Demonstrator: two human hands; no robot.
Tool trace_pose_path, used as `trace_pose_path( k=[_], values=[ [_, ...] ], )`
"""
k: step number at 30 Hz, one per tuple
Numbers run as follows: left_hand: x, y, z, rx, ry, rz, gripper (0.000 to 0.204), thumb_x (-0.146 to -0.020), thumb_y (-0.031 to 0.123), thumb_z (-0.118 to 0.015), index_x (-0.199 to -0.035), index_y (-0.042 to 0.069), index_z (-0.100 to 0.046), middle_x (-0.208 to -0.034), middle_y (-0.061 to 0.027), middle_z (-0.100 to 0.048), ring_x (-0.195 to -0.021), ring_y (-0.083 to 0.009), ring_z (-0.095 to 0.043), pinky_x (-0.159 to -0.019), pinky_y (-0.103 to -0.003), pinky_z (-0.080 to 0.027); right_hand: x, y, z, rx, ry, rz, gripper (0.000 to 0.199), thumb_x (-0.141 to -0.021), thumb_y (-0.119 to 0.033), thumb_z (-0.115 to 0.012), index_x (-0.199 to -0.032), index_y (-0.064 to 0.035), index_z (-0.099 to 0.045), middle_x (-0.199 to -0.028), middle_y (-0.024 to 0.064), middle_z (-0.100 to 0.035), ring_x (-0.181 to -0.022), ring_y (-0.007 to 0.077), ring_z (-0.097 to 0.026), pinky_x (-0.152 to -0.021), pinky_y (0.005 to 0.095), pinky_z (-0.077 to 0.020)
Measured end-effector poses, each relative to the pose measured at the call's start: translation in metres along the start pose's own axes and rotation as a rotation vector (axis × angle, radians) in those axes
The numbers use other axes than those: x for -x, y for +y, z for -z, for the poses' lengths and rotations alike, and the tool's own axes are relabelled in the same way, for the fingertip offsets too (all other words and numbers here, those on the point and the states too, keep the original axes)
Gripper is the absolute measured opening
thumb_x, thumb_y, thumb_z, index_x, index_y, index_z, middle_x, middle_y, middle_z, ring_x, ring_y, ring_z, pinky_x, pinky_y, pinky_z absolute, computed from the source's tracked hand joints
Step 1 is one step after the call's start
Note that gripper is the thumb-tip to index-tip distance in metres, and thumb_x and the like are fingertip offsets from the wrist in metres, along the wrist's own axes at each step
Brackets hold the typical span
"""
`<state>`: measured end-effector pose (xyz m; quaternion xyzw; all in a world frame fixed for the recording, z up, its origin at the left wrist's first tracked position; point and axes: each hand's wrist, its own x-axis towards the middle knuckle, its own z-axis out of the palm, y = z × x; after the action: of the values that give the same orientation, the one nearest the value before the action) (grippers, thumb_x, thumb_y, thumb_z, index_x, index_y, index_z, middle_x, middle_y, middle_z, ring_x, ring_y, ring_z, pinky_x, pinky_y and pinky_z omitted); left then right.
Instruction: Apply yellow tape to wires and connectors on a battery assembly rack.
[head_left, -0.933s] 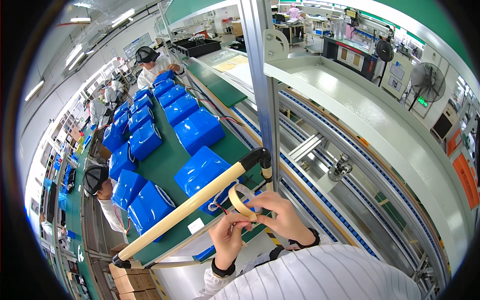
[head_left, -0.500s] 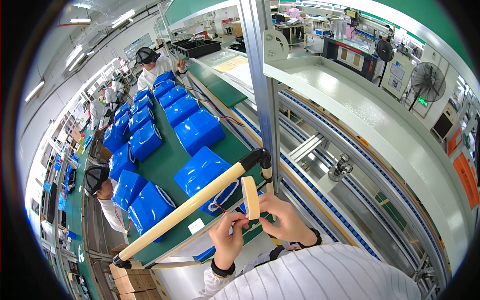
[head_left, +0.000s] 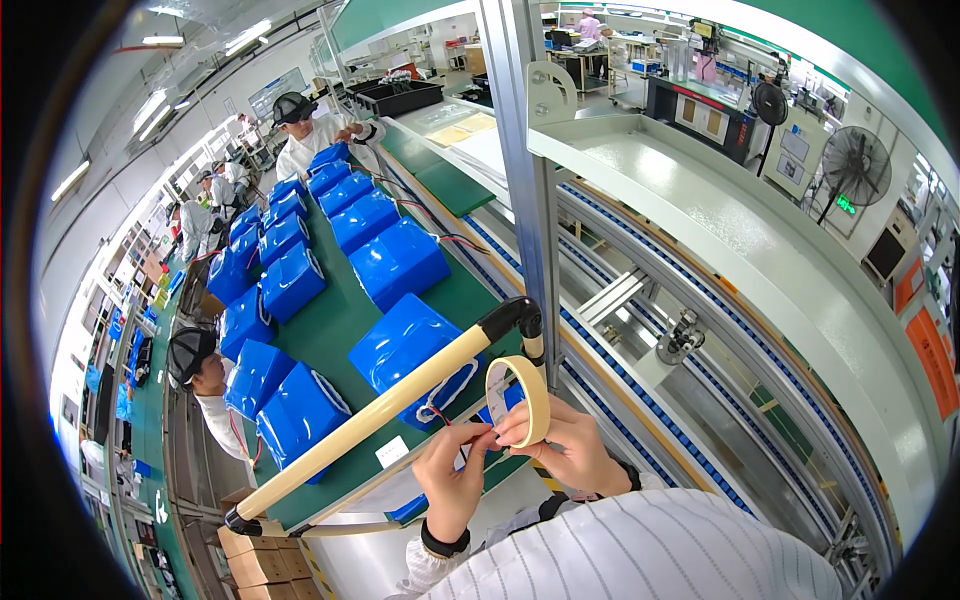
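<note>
A long desk (head_left: 345, 320) with a green top is shown running away from the viewer, bent by the lens. Blue wrapped packs (head_left: 400, 262) are laid directly on it in two rough rows, some touching, others set slightly apart. Red and black wires (head_left: 440, 238) are seen trailing from several packs onto the green surface. A small white label (head_left: 391, 451) is placed near the desk's near edge, just beside the nearest pack (head_left: 412, 345). A cream-coloured tube rail (head_left: 380, 410) is mounted above the near edge.
</note>
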<state>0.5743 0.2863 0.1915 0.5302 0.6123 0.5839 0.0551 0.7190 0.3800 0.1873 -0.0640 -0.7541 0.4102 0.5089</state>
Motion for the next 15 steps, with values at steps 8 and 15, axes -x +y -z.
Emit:
trace_pose_path(
  k=[8,15],
  values=[
    [0.0007,0.0027,0.0027,-0.060,-0.022,-0.057,0.017,-0.077,-0.007,-0.075,-0.093,-0.001,-0.072,-0.086,-0.0125,-0.073,-0.074,-0.0205,-0.071,-0.068,-0.027,-0.054,0.0022,-0.0009,0.0016,0.020,-0.012,0.017,0.014,-0.082,-0.004,-0.074,-0.096,-0.0039,-0.073,-0.101,0.0070,-0.072,-0.098,0.0244,-0.067,-0.086,0.0355,-0.0542],
    [0.0024,0.0050,0.0021,-0.048,0.008,-0.008,0.016,-0.077,-0.006,-0.076,-0.091,-0.002,-0.072,-0.083,-0.0123,-0.072,-0.073,-0.0182,-0.071,-0.068,-0.027,-0.053,0.0038,0.0003,0.0072,0.177,-0.124,0.212,0.022,-0.079,0.001,-0.071,-0.101,0.0010,-0.069,-0.113,0.0097,-0.069,-0.108,0.0279,-0.065,-0.087,0.0341,-0.0557]
  ],
)
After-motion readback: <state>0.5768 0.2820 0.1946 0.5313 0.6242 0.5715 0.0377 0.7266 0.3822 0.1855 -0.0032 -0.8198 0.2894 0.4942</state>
